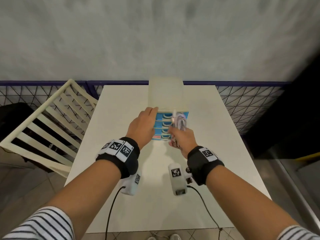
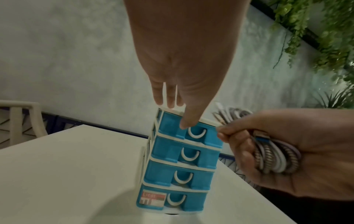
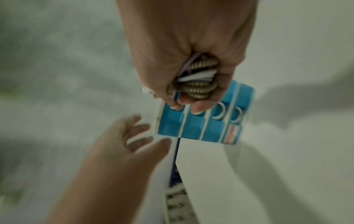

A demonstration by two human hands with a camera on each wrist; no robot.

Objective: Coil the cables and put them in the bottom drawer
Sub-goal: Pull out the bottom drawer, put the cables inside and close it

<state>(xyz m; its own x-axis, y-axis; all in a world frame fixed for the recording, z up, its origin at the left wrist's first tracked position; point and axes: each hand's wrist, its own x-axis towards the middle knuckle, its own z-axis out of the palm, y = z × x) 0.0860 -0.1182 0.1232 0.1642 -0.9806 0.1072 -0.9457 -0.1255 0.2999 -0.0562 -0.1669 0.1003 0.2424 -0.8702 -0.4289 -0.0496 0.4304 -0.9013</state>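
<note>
A small drawer unit [image 1: 166, 94] with a white frame and several blue drawers stands at the middle of the white table [image 1: 117, 122]. All its drawers are closed; the bottom drawer [image 2: 172, 200] carries a red label. My left hand [image 1: 147, 122] rests with straight fingers on the unit's top left corner, and its thumb touches the top drawer's front [image 2: 170, 125]. My right hand [image 1: 183, 137] grips a bundle of coiled cables [image 1: 180, 122], white, purple and braided, just in front of the drawers' right side. The same coiled cables [image 2: 277, 159] fill its palm in the left wrist view.
A cream slatted chair [image 1: 48, 118] stands to the left of the table. A black mesh railing with a blue top bar [image 1: 242, 101] runs behind the table, and a grey wall rises beyond it. Green plants [image 2: 335, 30] hang at the right.
</note>
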